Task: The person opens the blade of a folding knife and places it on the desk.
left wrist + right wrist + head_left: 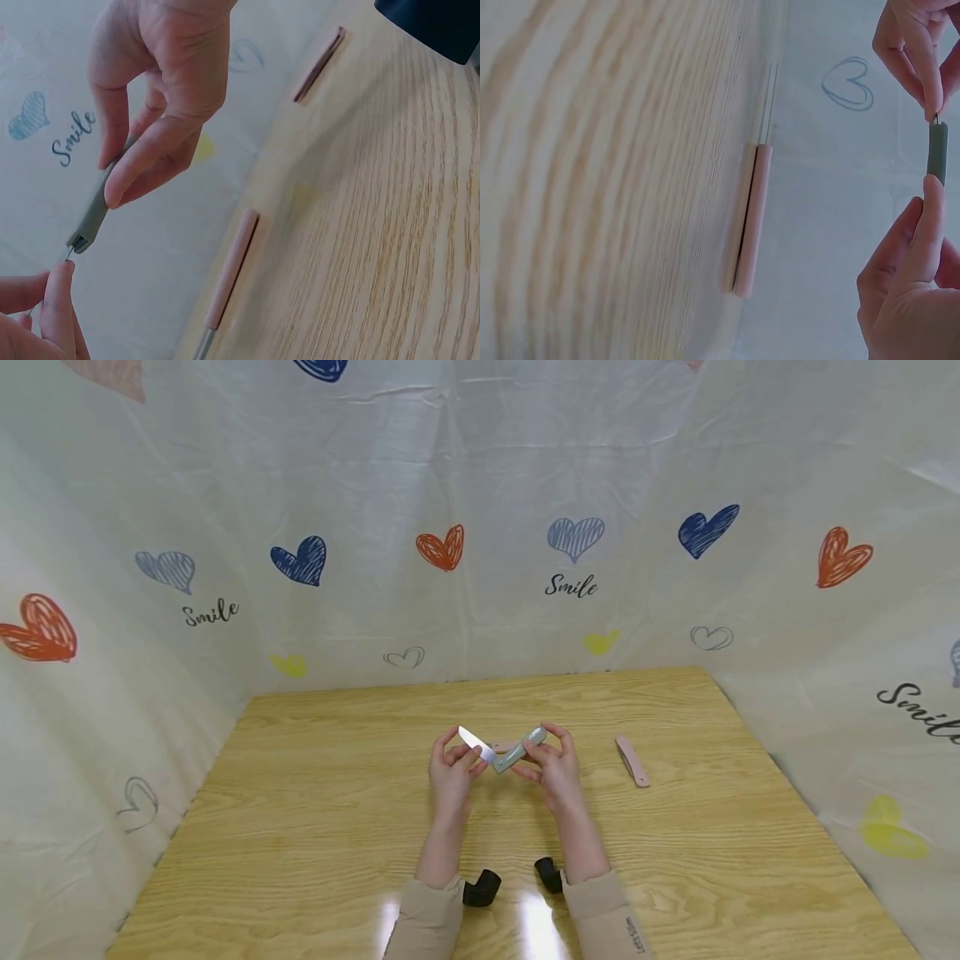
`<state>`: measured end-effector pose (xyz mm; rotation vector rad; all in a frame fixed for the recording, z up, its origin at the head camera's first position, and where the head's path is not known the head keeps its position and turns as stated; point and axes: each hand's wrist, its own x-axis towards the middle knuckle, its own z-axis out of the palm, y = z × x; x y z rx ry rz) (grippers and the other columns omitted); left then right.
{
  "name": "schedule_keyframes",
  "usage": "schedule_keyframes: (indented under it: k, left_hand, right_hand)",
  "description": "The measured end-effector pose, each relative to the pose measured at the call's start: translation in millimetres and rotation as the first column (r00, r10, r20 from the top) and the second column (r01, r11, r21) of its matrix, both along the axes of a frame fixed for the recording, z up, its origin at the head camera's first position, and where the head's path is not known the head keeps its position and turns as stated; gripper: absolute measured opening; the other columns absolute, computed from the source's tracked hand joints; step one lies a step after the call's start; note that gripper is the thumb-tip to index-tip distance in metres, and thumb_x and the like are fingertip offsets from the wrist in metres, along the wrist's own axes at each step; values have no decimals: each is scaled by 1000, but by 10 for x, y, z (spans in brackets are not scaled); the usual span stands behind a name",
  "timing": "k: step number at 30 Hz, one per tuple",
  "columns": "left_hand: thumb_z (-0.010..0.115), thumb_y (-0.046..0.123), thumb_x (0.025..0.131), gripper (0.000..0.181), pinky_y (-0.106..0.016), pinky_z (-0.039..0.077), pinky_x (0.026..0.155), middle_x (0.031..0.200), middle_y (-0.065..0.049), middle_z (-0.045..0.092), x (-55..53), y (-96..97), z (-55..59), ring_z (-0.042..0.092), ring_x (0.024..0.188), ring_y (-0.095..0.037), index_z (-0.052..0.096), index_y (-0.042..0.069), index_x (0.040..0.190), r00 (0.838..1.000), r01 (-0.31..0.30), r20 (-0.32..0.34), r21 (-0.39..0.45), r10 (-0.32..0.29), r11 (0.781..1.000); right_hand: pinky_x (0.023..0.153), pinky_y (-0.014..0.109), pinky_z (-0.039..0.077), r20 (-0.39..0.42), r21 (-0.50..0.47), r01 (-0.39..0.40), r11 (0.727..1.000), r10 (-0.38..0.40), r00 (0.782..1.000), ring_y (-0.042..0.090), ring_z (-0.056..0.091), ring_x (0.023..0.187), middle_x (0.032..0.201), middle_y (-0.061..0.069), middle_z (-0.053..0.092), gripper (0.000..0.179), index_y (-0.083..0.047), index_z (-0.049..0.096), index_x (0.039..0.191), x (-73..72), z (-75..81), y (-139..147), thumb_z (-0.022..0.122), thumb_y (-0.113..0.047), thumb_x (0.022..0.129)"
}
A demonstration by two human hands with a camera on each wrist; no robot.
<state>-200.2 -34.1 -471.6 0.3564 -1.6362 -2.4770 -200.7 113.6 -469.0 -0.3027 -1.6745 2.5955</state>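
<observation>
A folding knife with a grey-green handle (pixel 522 750) is held above the table, its blade (pixel 476 743) swung partly out so that blade and handle form a wide V. My left hand (pixel 452 777) pinches the blade between thumb and fingers. The handle is gripped by my right hand (pixel 558 768), thumb on the near side. Behind them, a pink-handled folding knife (pixel 754 225) lies on the table with its blade out. To the right of my right hand lies another pink folding knife (pixel 632 762), with no blade showing.
The wooden table (pixel 315 793) reaches up to a white curtain (pixel 495 460) printed with hearts, which hangs behind and at both sides. Black wrist mounts (pixel 482 888) stick out by both sleeves.
</observation>
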Motion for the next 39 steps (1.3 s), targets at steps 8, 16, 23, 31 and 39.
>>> schedule_keyframes:
  k: [8,16,23,31,39]
  left_hand:
    - [58,-13,90,53,-23,59,68,86,-5,51,33,77,-22,60,77,-13,40,-1,139,997,-74,-24,51,75,996]
    - [57,-15,89,52,-29,60,73,92,-11,51,47,121,-54,60,81,-17,36,-1,135,987,-154,-32,121,159,981]
    - [56,-15,89,53,-35,60,79,95,-14,52,67,154,-58,60,85,-21,33,0,135,981,-183,-36,166,192,969]
    - [56,-13,91,52,-30,60,77,95,-12,50,82,198,-77,60,85,-18,31,1,135,972,-213,-54,196,227,957]
    - [53,-11,94,51,-32,57,86,103,-14,47,114,242,-92,60,91,-18,26,4,134,960,-239,-90,236,266,942]
  right_hand:
    - [69,33,61,25,-48,46,998,-45,999,18,67,81,96,9,57,47,-8,33,138,10,-15,-22,53,3,97]
    - [71,34,61,-2,-91,109,990,-110,994,17,66,81,94,7,56,50,-3,27,139,17,-32,-100,51,7,96]
    - [72,34,61,-10,-121,131,984,-133,991,16,64,80,91,4,55,47,-3,27,137,28,-16,-144,50,6,97]
    - [74,37,61,-16,-153,166,974,-170,985,17,64,83,91,5,55,44,-5,29,134,31,-35,-169,51,4,98]
    - [80,43,59,-7,-196,216,957,-221,975,17,63,83,91,5,56,45,-4,28,135,31,-33,-240,50,5,97]
